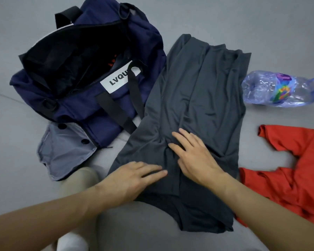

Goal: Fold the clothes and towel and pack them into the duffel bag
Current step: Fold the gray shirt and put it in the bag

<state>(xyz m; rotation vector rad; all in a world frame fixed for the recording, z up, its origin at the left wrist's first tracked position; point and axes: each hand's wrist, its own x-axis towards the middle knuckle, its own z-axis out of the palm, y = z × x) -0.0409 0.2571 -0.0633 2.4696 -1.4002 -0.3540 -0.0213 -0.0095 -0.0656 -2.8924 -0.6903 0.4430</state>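
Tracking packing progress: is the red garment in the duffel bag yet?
No, the red garment lies on the grey surface, apart from the navy duffel bag.

The grey surface (261,24) carries 4 things. A dark grey garment (198,87) lies spread under the fingers (152,169) of the left hand (132,178) and right hand (194,156), reaching on beyond the fingertips. A navy duffel bag (98,105), its mouth open, sits beyond and left of the left fingers and touches the garment's edge. A crumpled plastic bottle (272,87) lies beyond and right of the right fingers. A red garment (288,169) lies right of them.
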